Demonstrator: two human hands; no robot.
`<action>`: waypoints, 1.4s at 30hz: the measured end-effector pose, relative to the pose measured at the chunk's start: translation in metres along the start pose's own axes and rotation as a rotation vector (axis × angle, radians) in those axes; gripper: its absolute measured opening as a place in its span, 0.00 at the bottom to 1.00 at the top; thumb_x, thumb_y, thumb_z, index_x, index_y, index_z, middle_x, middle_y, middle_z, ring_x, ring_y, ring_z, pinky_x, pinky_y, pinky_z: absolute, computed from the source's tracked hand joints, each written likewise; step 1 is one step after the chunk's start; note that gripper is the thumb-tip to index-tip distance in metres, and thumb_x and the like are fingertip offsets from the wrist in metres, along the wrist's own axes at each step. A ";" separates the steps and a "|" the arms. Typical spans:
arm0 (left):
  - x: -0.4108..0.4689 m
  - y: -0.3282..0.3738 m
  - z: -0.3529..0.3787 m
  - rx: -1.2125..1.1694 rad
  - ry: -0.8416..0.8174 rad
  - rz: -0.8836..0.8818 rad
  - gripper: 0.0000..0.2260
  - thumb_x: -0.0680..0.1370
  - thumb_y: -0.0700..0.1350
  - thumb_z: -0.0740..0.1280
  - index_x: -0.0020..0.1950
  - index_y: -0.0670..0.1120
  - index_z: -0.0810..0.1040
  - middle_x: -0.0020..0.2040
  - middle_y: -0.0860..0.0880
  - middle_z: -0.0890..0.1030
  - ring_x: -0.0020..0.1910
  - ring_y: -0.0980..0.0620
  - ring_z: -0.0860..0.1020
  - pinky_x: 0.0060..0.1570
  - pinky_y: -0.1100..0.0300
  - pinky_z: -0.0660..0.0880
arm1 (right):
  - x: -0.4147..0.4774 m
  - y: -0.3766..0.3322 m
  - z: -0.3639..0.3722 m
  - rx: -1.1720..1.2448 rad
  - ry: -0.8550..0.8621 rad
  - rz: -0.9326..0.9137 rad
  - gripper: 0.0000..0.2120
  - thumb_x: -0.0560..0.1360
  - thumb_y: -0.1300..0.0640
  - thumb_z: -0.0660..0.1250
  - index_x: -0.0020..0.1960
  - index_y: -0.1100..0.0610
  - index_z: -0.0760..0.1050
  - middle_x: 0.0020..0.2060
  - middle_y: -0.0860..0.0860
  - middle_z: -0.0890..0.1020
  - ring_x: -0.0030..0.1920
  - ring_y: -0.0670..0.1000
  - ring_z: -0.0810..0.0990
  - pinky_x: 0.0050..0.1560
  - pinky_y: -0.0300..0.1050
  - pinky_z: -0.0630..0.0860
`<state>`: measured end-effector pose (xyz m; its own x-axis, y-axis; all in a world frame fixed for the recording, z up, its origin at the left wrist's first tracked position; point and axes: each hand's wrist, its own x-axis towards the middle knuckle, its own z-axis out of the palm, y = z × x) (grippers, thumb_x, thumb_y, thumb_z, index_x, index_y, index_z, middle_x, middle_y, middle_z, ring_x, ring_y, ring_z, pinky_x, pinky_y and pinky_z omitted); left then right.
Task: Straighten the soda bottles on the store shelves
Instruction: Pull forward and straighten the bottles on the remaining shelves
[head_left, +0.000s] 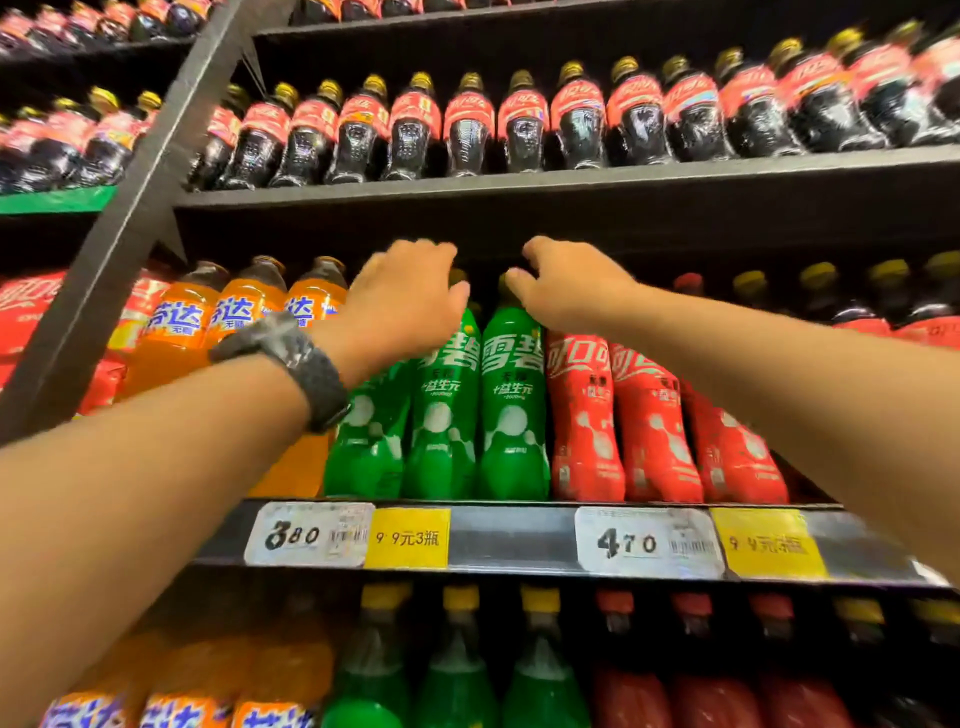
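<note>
Black watch strap (306, 364) on the left forearm, then the shelf edge (511, 540) with price tags (306, 535), and on it three green soda bottles (447, 410) between orange bottles (244, 312) and red bottles (582, 415). Hands are apart: left hand (405, 306) lies over the tops of the two leftward green ones, its fingers hidden, so can't tell if it grips, while right hand (566, 291) pinches the cap of the rightmost green bottle (514, 410). Step looks like squaring the green row; next move likely needs small twists at the necks, labels forward, bases flush, without nudging neighbours, and the cola rows (467, 124) on the shelf above come later.
</note>
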<state>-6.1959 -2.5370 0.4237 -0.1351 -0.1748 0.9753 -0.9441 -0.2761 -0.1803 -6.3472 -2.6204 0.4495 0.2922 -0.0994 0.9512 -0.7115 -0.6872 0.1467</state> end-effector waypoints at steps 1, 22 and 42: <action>0.011 -0.002 0.003 0.051 -0.010 -0.002 0.22 0.79 0.53 0.58 0.68 0.42 0.70 0.65 0.40 0.74 0.64 0.39 0.71 0.62 0.45 0.69 | 0.008 -0.003 0.000 -0.013 -0.027 0.006 0.25 0.78 0.42 0.56 0.67 0.57 0.68 0.63 0.59 0.75 0.64 0.60 0.72 0.63 0.55 0.69; 0.051 -0.011 0.022 -0.193 -0.119 -0.180 0.08 0.78 0.49 0.60 0.47 0.46 0.72 0.52 0.43 0.77 0.58 0.39 0.73 0.67 0.44 0.59 | 0.036 -0.008 0.021 0.052 -0.053 0.131 0.21 0.77 0.48 0.62 0.62 0.62 0.74 0.59 0.60 0.78 0.58 0.60 0.76 0.49 0.46 0.71; 0.035 -0.003 0.013 -0.201 -0.043 -0.154 0.10 0.82 0.47 0.54 0.52 0.44 0.72 0.55 0.41 0.76 0.58 0.40 0.72 0.64 0.46 0.60 | 0.031 -0.007 0.008 0.067 -0.043 0.139 0.20 0.77 0.47 0.60 0.63 0.58 0.73 0.58 0.57 0.78 0.58 0.58 0.76 0.51 0.46 0.71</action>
<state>-6.1936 -2.5546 0.4568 0.0239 -0.1869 0.9821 -0.9939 -0.1099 0.0032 -6.3281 -2.6240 0.4754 0.2217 -0.2267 0.9484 -0.7034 -0.7107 -0.0055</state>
